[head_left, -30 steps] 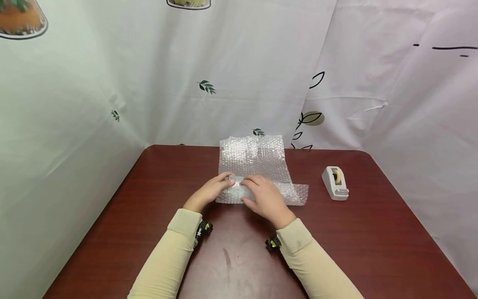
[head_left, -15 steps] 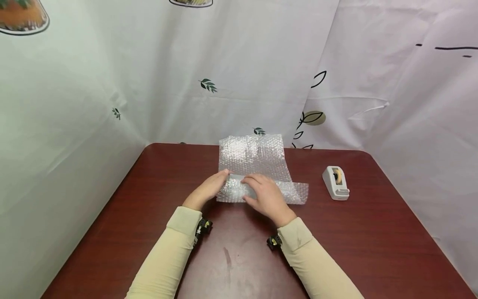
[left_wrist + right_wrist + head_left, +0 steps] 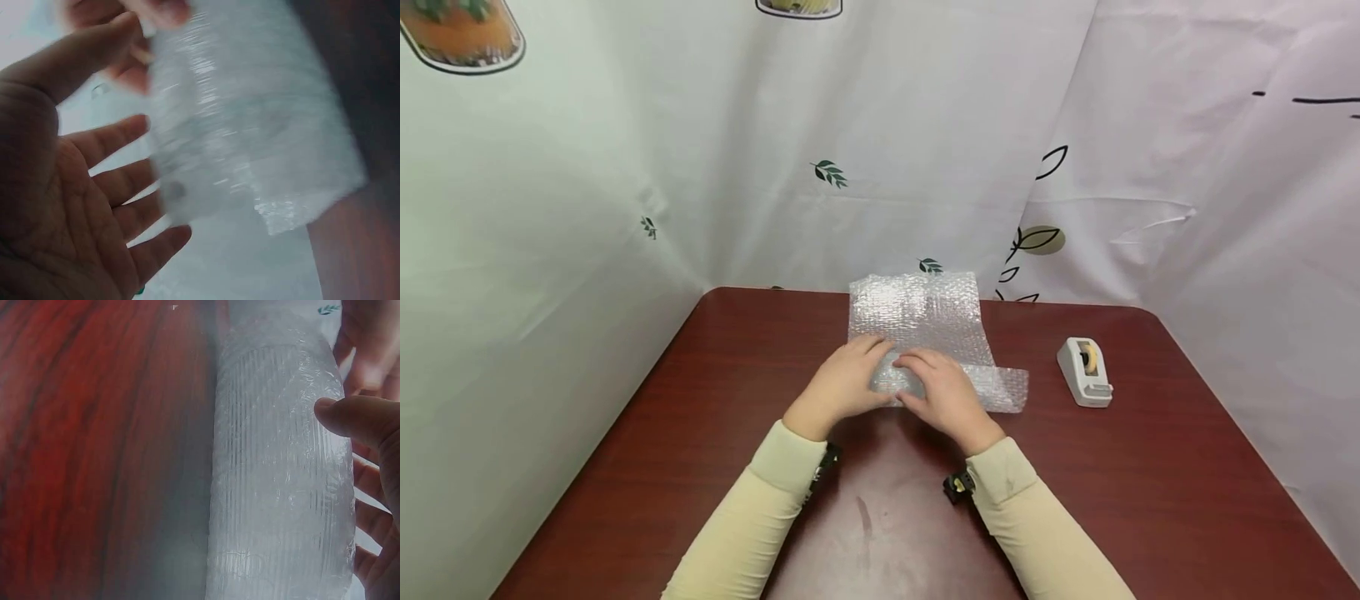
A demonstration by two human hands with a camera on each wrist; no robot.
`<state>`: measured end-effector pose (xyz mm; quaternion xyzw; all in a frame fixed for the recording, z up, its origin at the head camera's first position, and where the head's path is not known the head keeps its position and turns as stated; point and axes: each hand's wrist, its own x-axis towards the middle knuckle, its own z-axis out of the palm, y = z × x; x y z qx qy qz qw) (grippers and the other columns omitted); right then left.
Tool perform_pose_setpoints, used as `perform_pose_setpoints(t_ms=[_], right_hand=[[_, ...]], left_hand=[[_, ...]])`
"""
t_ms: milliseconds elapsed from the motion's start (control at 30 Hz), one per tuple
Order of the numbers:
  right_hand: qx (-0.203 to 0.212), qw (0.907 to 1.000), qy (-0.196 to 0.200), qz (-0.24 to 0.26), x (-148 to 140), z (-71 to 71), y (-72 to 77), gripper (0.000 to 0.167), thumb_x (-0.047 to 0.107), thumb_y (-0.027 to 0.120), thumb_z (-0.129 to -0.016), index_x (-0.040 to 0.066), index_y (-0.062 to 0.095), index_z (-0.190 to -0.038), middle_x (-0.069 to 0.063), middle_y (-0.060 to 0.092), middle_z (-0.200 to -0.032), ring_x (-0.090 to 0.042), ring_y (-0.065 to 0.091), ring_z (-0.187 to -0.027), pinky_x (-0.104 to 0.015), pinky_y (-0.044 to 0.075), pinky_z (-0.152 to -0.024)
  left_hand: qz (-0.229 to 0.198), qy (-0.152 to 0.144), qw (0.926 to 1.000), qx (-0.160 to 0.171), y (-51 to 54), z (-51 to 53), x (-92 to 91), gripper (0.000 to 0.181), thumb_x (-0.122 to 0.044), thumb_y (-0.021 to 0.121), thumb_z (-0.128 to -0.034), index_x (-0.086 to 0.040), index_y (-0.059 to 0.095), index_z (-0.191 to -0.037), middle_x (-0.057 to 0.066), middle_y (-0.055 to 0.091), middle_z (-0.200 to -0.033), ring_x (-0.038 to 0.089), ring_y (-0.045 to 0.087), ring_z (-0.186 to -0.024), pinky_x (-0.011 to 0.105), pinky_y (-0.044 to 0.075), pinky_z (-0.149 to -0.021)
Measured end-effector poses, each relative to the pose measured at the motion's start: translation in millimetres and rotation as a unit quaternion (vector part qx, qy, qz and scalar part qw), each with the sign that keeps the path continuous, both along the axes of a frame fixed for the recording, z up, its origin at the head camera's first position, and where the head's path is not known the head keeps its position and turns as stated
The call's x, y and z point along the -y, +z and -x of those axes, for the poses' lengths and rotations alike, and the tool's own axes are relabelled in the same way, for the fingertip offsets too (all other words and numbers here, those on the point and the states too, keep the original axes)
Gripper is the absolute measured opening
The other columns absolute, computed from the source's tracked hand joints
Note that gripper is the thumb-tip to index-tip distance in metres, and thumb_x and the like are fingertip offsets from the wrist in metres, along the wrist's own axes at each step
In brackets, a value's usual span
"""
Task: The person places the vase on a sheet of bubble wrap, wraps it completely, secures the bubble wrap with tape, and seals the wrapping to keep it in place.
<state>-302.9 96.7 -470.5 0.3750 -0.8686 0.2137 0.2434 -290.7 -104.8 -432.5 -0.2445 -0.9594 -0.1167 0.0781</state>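
A sheet of clear bubble wrap reaches toward the back of the table, its near part wound into a roll. Fine ribs show through the roll in the right wrist view; what lies inside cannot be made out. My right hand grips the roll near its middle, thumb on the near side and fingers over the far side. My left hand arches over the roll's left end. In the left wrist view its fingers are spread and loosely extended close to the wrap, where blur hides any contact.
On the right of the dark red table stands a white tape dispenser with a yellowish tape roll. A flap of bubble wrap sticks out right of the roll. White curtains hang behind and at both sides.
My left hand first lifted its fingers back to the roll's left end, then moved right, over the roll and closer to the right hand. The right hand keeps its hold; the view has shifted slightly.
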Motion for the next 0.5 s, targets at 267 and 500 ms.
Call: perform_pose_setpoints(t_ms=[267,500], right_hand=[[0.01,0.9999,0.007,0.008,-3.9,2.4,-1.9,0.048,0.021,0.086,-0.079,0.008,0.07,-0.122,-0.009,0.067,-0.125,-0.027,0.061,-0.12,-0.045,0.044,-0.106],[0.067,0.9972,0.027,0.021,-19.8,6.0,13.3,0.043,0.02,0.079,-0.087,0.005,0.067,-0.126,-0.014,0.065,-0.131,-0.033,0.058,-0.125,-0.049,0.042,-0.108]], left_hand=[[0.078,0.044,0.9955,-0.031,-21.6,1.9,-19.6,0.099,-0.041,0.094,-0.0679,-0.009,0.046,-0.148,0.013,0.051,-0.146,0.034,0.041,-0.142,0.053,0.032,-0.115],[0.082,0.07,0.9929,-0.049,-27.4,4.3,-20.1,0.104,-0.043,0.097,-0.0611,-0.012,0.047,-0.147,0.01,0.053,-0.143,0.031,0.045,-0.138,0.055,0.033,-0.114]])
